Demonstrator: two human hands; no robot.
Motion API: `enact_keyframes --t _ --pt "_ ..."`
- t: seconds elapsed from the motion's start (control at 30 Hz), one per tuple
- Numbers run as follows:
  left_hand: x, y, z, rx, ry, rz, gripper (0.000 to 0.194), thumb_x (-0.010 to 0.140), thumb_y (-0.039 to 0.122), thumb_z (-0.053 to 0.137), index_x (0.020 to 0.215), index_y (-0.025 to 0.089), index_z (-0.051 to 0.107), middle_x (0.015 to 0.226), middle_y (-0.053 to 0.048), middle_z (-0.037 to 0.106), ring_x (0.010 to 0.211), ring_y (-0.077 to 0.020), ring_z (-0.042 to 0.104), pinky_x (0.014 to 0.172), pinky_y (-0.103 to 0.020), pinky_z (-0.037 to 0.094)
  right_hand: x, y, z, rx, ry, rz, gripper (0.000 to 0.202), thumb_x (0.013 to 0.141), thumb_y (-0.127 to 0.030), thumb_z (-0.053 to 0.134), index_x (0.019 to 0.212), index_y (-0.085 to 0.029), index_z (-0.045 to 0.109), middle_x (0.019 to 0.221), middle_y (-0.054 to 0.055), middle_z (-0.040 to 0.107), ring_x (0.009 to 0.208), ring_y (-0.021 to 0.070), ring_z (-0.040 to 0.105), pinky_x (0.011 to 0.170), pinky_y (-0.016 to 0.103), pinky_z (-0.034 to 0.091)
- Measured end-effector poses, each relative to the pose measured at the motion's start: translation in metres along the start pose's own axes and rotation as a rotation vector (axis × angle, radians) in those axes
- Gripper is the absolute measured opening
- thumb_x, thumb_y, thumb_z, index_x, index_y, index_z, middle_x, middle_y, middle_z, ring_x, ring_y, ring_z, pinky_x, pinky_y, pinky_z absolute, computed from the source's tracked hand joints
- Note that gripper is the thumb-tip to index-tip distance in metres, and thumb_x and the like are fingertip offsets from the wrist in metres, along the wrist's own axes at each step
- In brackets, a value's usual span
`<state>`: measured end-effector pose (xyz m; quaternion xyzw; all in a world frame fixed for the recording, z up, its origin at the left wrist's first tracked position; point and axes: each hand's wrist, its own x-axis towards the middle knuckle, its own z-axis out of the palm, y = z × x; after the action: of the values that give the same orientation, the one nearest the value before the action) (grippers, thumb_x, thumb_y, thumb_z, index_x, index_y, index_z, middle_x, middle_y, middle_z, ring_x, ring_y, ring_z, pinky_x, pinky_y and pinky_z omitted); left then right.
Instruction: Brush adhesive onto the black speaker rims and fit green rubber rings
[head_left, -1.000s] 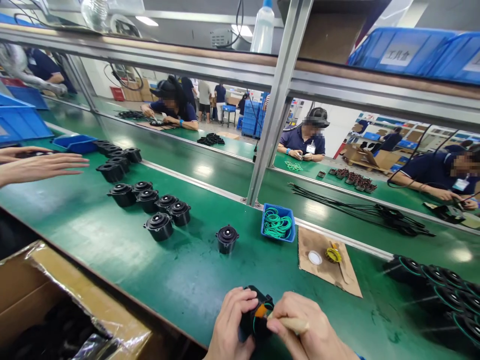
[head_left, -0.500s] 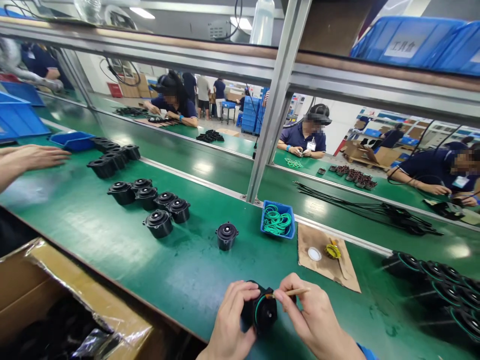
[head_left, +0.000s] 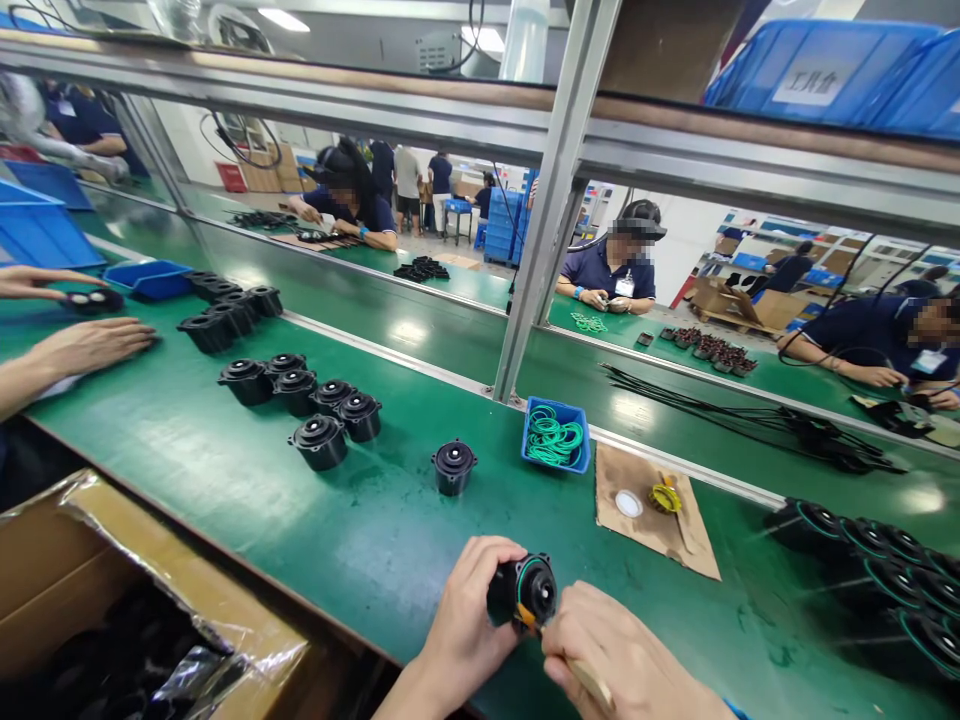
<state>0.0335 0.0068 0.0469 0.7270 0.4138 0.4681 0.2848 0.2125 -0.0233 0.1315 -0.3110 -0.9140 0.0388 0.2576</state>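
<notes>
My left hand (head_left: 469,620) is wrapped round a black round housing (head_left: 504,592), tilted so that its face with a green ring points right. My right hand (head_left: 619,650) grips a thin wooden-handled brush (head_left: 590,684); its orange-yellow tip touches the lower edge of the housing by the ring. One black housing (head_left: 454,467) stands upright beyond my hands. A blue tray (head_left: 583,466) holds green rings. On a brown cardboard piece (head_left: 699,545) lie a white disc (head_left: 629,503) and a small yellow container (head_left: 664,499).
Several black housings (head_left: 319,443) stand at the left; several with green rings (head_left: 930,640) stand at the right. A co-worker's hands (head_left: 94,350) are at the far left. An open carton (head_left: 262,640) sits below the table edge. A metal post (head_left: 536,240) rises ahead.
The brush has moved from the top of the ring down to its lower edge, and my right hand has turned. The housing is raised slightly. A co-worker's second hand has appeared with a dark part.
</notes>
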Motion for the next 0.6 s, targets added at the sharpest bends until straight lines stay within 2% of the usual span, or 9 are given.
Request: enact_keyframes --t 0.17,0.37,0.6 --pt "0.001 0.002 0.000 0.003 -0.010 -0.011 0.050 0.059 -0.002 0.067 0.102 0.022 0.060 0.102 -0.004 0.070 0.095 -0.0226 0.066 0.082 -0.035 0.056 0.005 0.002 -0.002 0.007 -0.008 0.007 0.028 0.107 -0.022 0.024 0.085 -0.022 0.041 0.069 0.000 0.057 0.060 0.0146 0.051 0.054 0.025 0.042" --pt "0.001 0.004 -0.001 0.000 -0.057 -0.039 0.040 0.070 0.008 0.071 0.104 0.023 0.058 0.103 -0.005 0.068 0.096 -0.0232 0.065 0.080 -0.037 0.055 0.014 0.016 0.009 0.080 0.157 0.080 0.019 0.106 -0.022 0.034 0.091 -0.022 0.044 0.073 0.001 0.060 0.061 0.0143 0.053 0.057 0.025 0.044" --pt "0.000 0.003 0.000 0.024 -0.084 -0.065 0.044 0.067 0.007 0.075 0.104 0.023 0.057 0.104 -0.005 0.068 0.097 -0.0237 0.063 0.082 -0.038 0.054 0.015 0.026 0.017 -0.045 0.300 0.170 0.020 0.104 -0.018 0.040 0.085 -0.023 0.041 0.068 -0.002 0.055 0.053 0.0123 0.053 0.052 0.023 0.042"
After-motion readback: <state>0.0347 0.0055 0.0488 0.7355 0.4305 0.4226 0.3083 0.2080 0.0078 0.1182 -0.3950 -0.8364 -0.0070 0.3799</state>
